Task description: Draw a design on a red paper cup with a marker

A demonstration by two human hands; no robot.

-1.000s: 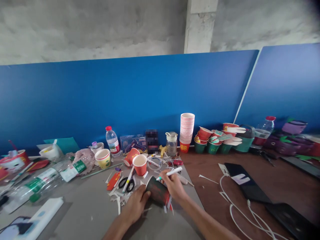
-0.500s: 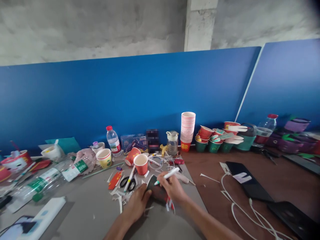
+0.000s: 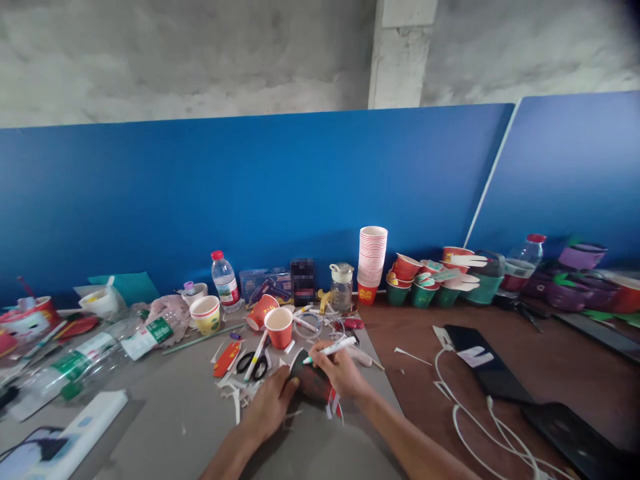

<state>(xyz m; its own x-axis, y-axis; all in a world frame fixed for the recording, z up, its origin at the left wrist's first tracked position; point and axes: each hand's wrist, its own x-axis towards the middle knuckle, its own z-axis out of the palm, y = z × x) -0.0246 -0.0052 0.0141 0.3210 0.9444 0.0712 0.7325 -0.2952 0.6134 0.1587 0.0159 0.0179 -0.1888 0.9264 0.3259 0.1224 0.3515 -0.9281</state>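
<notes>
A paper cup (image 3: pixel 311 381), dark green to black over a reddish side, lies tilted low in the middle of the head view. My left hand (image 3: pixel 273 399) grips it from the left, thumb along its side. In my right hand (image 3: pixel 340 375) is a white marker (image 3: pixel 338 345), held like a pen. Its green tip touches or nearly touches the cup near the rim; I cannot tell which. Red and white strips (image 3: pixel 334 404) show at the cup's lower right. Just beyond my hands stands a red paper cup (image 3: pixel 279 329), with black-handled scissors (image 3: pixel 260 367) left of it.
Paper scraps (image 3: pixel 237 395) litter the grey mat. A tall stack of cups (image 3: pixel 373 263) stands by the blue partition (image 3: pixel 280 180), green-bottomed cups (image 3: pixel 424 295) to its right. Plastic bottles (image 3: pixel 85 363) lie at left. A black phone (image 3: pixel 487 373) and white cables (image 3: pixel 457 393) lie at right.
The marker tip has shifted slightly along the cup near its rim. Both hands keep their hold. The whole view has moved a little.
</notes>
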